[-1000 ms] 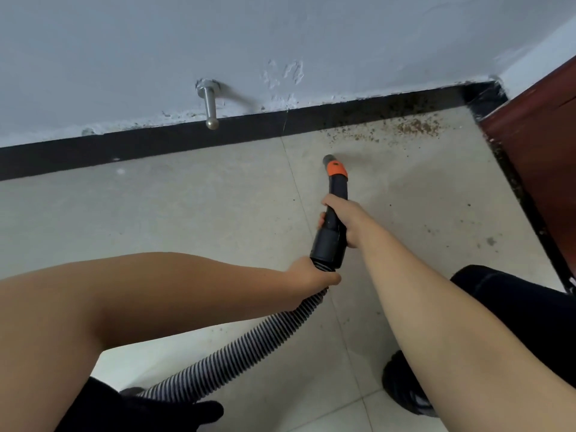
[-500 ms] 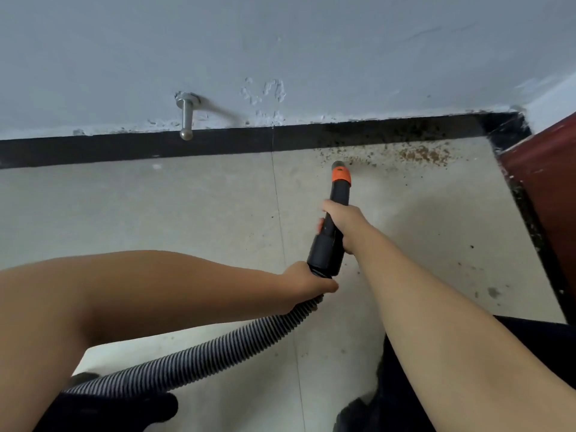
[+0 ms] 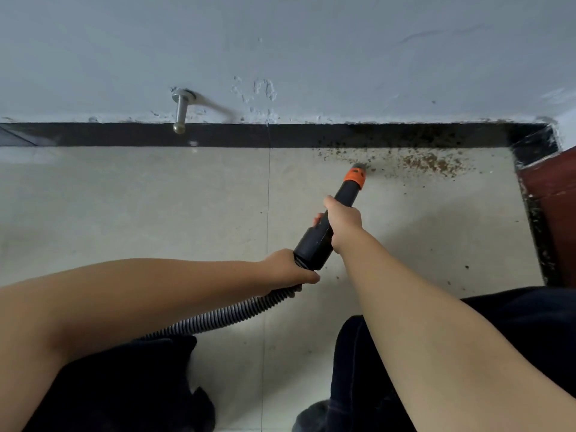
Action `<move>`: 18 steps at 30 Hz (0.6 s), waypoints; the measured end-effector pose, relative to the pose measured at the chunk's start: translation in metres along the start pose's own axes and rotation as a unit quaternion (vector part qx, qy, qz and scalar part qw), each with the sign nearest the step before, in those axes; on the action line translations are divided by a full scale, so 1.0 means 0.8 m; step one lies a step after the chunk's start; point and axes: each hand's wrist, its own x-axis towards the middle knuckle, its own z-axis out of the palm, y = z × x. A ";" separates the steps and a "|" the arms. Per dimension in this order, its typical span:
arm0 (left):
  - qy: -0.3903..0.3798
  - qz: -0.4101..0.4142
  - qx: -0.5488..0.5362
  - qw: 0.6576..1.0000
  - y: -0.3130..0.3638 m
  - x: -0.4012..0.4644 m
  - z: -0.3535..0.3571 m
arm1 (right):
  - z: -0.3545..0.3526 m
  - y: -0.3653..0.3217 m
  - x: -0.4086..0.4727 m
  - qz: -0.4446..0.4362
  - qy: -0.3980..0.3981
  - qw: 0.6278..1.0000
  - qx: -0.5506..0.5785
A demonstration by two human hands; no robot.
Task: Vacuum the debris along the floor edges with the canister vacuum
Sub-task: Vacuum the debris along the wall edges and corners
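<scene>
I observe both hands closed on the vacuum wand. The right hand [image 3: 343, 224] is wrapped fully around the black nozzle tube [image 3: 327, 226] at mid-length. The left hand [image 3: 288, 269] is clenched around the ribbed hose [image 3: 218, 316] where it joins the tube's wide collar. The orange tip [image 3: 355, 177] is angled down toward the far right, its mouth at or just above the beige tile floor [image 3: 124, 207]; I cannot confirm contact. Brown debris [image 3: 430, 162] lies scattered along the black baseboard [image 3: 93, 135], heaviest just right of the tip, toward the corner. A metal door stop [image 3: 180, 112] projects from the wall [image 3: 280, 42] at left, well apart from the nozzle.
</scene>
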 end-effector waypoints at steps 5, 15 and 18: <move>-0.018 0.047 -0.014 0.999 0.011 0.022 0.013 | -0.024 -0.013 0.015 -0.002 0.026 1.000 0.014; -0.020 0.028 -0.079 0.996 -0.041 0.012 0.006 | 0.027 0.014 -0.001 -0.014 -0.057 0.997 -0.049; -0.009 0.020 -0.096 0.995 -0.054 0.006 -0.003 | 0.045 0.019 -0.006 -0.016 -0.080 0.995 -0.058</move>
